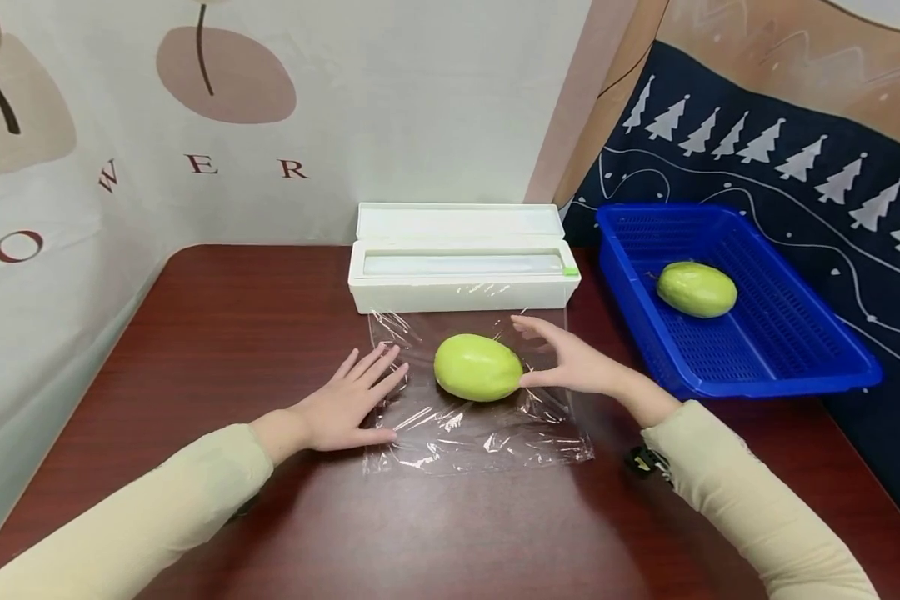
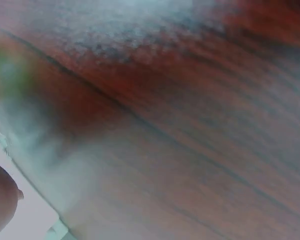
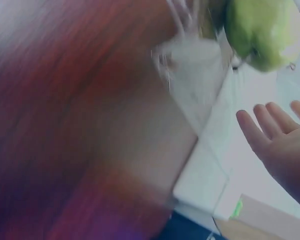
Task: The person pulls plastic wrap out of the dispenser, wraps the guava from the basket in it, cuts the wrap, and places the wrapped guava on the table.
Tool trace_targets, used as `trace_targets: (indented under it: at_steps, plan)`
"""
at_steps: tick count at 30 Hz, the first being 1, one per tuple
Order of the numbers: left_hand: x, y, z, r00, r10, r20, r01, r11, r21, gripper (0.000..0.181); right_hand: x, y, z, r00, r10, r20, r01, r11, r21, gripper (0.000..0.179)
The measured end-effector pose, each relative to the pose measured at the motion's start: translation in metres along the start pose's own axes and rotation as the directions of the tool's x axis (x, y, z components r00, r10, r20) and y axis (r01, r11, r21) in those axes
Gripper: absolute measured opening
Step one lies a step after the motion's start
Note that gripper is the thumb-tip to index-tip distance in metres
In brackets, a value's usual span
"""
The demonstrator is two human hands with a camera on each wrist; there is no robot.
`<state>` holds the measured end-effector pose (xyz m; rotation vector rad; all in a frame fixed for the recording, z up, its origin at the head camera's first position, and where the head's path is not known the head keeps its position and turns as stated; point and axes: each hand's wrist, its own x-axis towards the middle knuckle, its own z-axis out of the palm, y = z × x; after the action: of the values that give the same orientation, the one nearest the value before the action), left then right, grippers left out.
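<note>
Yellow-green melon [image 1: 477, 367] on plastic wrap [image 1: 427, 454], well in from the tabletop's [image 1: 232, 333] back edge. My left hand [image 1: 348, 406] spread, my right hand [image 1: 573, 357] parted beside the melon, neither gripping. Likely firm, weighty, slick: I'd cup both ends.

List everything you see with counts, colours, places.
Table: 1, brown, underneath
Film: 1 sheet, clear, on table
Box: 1, white, back of table
Basket: 1, blue, right of box
Near fruit: 1, green, on film
Far fruit: 1, green, in basket
Backdrop: 1, whitish, behind table
Tree cloth: 1, navy, right
Small object: 1, dark, right of film
Sleeves: 2, cream, both arms
Left hand: 1, at film's left edge
Right hand: 1, beside near fruit
</note>
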<state>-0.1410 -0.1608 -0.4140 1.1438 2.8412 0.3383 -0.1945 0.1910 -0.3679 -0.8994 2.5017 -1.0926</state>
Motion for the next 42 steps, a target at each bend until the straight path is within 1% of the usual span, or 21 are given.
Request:
trace_targets:
  at_steps: [2,5,7,9,11,13,16,20,22,25,27,29,32,36,38,42]
  plan:
    - [0.000,0.000,-0.004,0.999,0.016,-0.043,-0.016,1.000,0.002,0.087,-0.008,0.001,-0.008,1.000,0.008,-0.010,-0.009,0.999,-0.033,0.072]
    - [0.002,-0.001,-0.011,0.991,0.047,-0.126,-0.050,0.999,-0.016,0.076,-0.019,0.002,-0.017,1.000,0.009,-0.013,-0.010,0.998,-0.061,0.060]
    - [0.003,-0.001,-0.015,0.983,0.065,-0.169,-0.073,0.997,-0.037,0.061,-0.027,0.004,-0.020,1.000,0.003,0.001,-0.002,0.997,-0.071,0.050]
    - [0.004,-0.001,-0.018,0.981,0.076,-0.181,-0.088,0.994,-0.060,0.044,-0.035,0.006,-0.021,0.999,-0.005,0.039,0.008,0.997,-0.074,0.042]
    - [0.003,0.001,-0.020,0.986,0.080,-0.148,-0.093,0.992,-0.085,0.029,-0.044,0.008,-0.021,0.995,-0.007,0.097,0.015,0.997,-0.081,0.037]
    - [0.003,0.003,-0.020,0.992,0.083,-0.097,-0.094,0.989,-0.116,0.021,-0.051,0.009,-0.019,0.988,-0.010,0.153,0.022,0.997,-0.077,0.035]
    - [0.001,0.007,-0.019,0.997,0.075,-0.007,-0.075,0.981,-0.180,0.024,-0.058,0.013,-0.017,0.979,-0.022,0.204,0.037,0.997,-0.068,0.037]
    - [-0.002,0.010,-0.015,0.996,0.074,0.056,-0.058,0.967,-0.247,0.033,-0.063,0.017,-0.012,0.967,-0.039,0.250,0.057,0.996,-0.065,0.036]
    - [-0.005,0.010,-0.012,0.993,0.090,0.072,-0.070,0.968,-0.243,0.037,-0.065,0.018,-0.008,0.957,-0.049,0.286,0.071,0.995,-0.068,0.036]
    - [-0.008,0.012,-0.008,0.988,0.123,0.089,-0.103,0.974,-0.200,0.041,-0.069,0.019,-0.001,0.940,-0.064,0.336,0.096,0.992,-0.081,0.036]
    - [-0.010,0.013,-0.008,0.984,0.146,0.099,-0.128,0.978,-0.162,0.041,-0.070,0.019,0.003,0.930,-0.062,0.362,0.109,0.988,-0.110,0.036]
    - [-0.009,0.014,-0.008,0.981,0.159,0.111,-0.143,0.980,-0.139,0.038,-0.071,0.018,0.006,0.925,-0.050,0.377,0.116,0.981,-0.156,0.035]
    - [-0.007,0.014,-0.012,0.977,0.163,0.134,-0.145,0.980,-0.136,0.029,-0.072,0.016,0.008,0.922,-0.031,0.386,0.125,0.967,-0.221,0.033]
    - [-0.005,0.012,-0.017,0.975,0.159,0.154,-0.135,0.979,-0.155,0.018,-0.072,0.015,0.009,0.920,-0.011,0.392,0.122,0.958,-0.258,0.030]
    - [-0.004,0.011,-0.018,0.974,0.161,0.156,-0.135,0.977,-0.163,0.015,-0.071,0.016,0.010,0.919,-0.015,0.394,0.130,0.955,-0.265,0.026]
    - [-0.004,0.010,-0.019,0.977,0.143,0.160,-0.113,0.976,-0.186,0.007,-0.070,0.020,0.011,0.922,-0.072,0.380,0.177,0.952,-0.250,0.015]
